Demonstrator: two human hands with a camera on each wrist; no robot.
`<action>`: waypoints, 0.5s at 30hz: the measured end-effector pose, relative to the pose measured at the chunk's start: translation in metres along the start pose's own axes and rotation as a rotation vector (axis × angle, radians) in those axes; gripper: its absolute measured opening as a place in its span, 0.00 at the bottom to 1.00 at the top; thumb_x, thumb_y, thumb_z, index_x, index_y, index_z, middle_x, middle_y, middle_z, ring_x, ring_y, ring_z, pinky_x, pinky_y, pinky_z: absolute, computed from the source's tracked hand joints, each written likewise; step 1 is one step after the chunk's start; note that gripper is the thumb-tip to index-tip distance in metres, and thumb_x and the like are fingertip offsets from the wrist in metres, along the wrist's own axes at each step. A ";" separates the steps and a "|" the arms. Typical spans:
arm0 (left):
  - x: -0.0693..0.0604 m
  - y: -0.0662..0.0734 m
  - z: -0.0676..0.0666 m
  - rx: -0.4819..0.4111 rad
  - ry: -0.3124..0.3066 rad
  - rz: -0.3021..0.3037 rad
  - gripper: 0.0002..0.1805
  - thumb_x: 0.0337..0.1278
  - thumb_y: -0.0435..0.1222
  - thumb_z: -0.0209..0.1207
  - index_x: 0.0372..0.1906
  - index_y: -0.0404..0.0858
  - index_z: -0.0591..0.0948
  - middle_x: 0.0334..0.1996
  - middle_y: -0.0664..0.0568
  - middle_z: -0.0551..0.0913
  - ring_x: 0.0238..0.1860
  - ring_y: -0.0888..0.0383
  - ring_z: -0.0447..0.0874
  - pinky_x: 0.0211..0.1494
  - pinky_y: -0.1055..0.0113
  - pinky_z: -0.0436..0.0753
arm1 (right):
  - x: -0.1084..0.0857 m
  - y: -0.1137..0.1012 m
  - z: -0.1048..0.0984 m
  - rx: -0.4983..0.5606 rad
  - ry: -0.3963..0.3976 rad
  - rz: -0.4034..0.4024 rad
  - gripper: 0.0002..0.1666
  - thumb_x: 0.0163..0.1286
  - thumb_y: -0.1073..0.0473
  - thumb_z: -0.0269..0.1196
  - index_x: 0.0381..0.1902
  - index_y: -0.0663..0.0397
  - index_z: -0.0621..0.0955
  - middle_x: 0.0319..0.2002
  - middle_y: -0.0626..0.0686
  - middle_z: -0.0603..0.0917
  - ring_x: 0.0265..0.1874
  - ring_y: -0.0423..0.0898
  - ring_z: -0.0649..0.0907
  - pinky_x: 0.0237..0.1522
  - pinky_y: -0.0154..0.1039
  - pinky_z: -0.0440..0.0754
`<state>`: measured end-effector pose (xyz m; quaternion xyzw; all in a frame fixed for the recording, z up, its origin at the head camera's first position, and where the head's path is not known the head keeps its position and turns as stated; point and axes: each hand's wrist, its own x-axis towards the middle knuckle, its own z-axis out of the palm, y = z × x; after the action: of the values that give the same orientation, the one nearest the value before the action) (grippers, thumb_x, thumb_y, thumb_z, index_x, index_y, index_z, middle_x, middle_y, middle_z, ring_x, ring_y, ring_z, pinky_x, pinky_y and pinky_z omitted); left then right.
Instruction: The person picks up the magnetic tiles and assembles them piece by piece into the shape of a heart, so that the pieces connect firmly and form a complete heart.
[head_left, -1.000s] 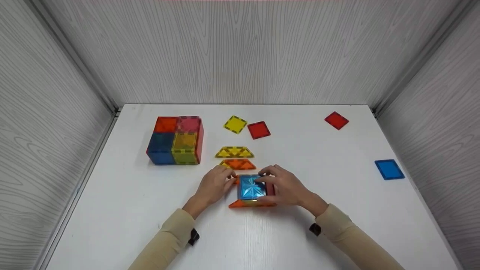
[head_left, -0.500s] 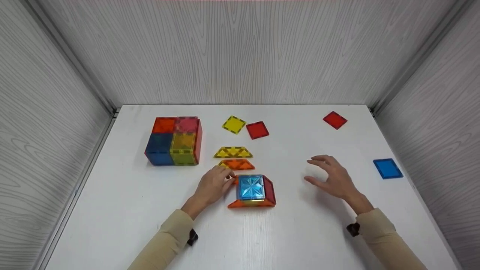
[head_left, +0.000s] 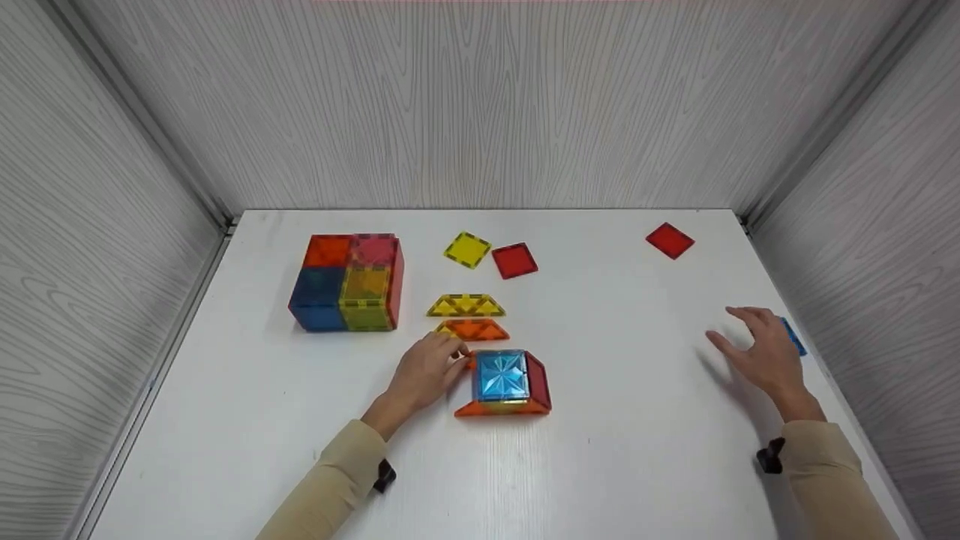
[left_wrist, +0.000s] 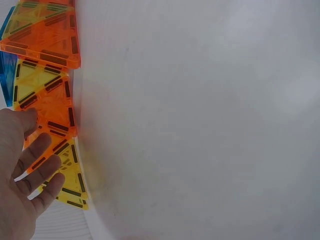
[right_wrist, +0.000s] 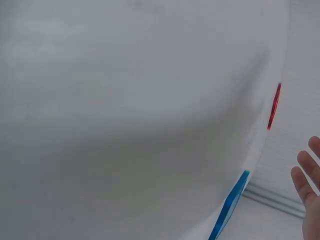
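Note:
A small build of translucent magnetic tiles stands at the table's middle, topped by a shiny blue faceted square tile (head_left: 502, 375). A red panel (head_left: 538, 381) slopes down its right side; orange and yellow triangles form the front panel (head_left: 506, 407). At the build's left side, my left hand (head_left: 426, 371) pinches an orange triangle tile (left_wrist: 54, 107) by thumb and a partly hidden finger, the other fingers spread. My right hand (head_left: 766, 356) holds nothing, thumb and fingers apart, above the table near a flat blue square tile (head_left: 793, 337), which it partly covers.
Behind the build lie an orange-yellow trapezoid (head_left: 474, 329) and a yellow trapezoid (head_left: 466, 305). Farther back are a yellow square (head_left: 467, 250), a red square (head_left: 515, 260) and another red square (head_left: 670, 241). A multicoloured tile block (head_left: 346, 283) stands at left.
My right hand has let go of the build and moved right, over to the blue square tile. The left hand has stayed at the build's left side.

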<state>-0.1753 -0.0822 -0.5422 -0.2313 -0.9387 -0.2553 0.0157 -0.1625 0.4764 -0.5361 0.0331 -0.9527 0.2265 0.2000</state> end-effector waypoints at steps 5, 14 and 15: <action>0.000 0.000 0.000 0.001 -0.011 -0.004 0.09 0.73 0.43 0.64 0.50 0.44 0.84 0.45 0.51 0.86 0.49 0.54 0.82 0.58 0.59 0.87 | -0.004 0.030 -0.015 -0.031 -0.140 0.190 0.40 0.74 0.39 0.65 0.70 0.64 0.76 0.67 0.75 0.72 0.62 0.76 0.73 0.57 0.76 0.74; 0.002 0.000 0.000 0.005 -0.010 -0.017 0.08 0.73 0.43 0.65 0.49 0.45 0.84 0.46 0.52 0.87 0.49 0.55 0.82 0.60 0.60 0.87 | -0.008 0.069 -0.030 -0.093 -0.261 0.339 0.52 0.75 0.32 0.60 0.77 0.68 0.65 0.68 0.83 0.66 0.60 0.81 0.71 0.55 0.80 0.72; 0.001 0.000 0.000 0.009 -0.008 -0.014 0.08 0.73 0.43 0.65 0.49 0.45 0.84 0.46 0.52 0.87 0.49 0.55 0.82 0.60 0.60 0.87 | -0.009 0.072 -0.031 -0.095 -0.274 0.352 0.53 0.75 0.32 0.60 0.77 0.70 0.64 0.68 0.85 0.64 0.61 0.81 0.70 0.56 0.81 0.71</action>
<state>-0.1765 -0.0811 -0.5422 -0.2258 -0.9414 -0.2502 0.0110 -0.1541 0.5543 -0.5449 -0.1125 -0.9717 0.2061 0.0274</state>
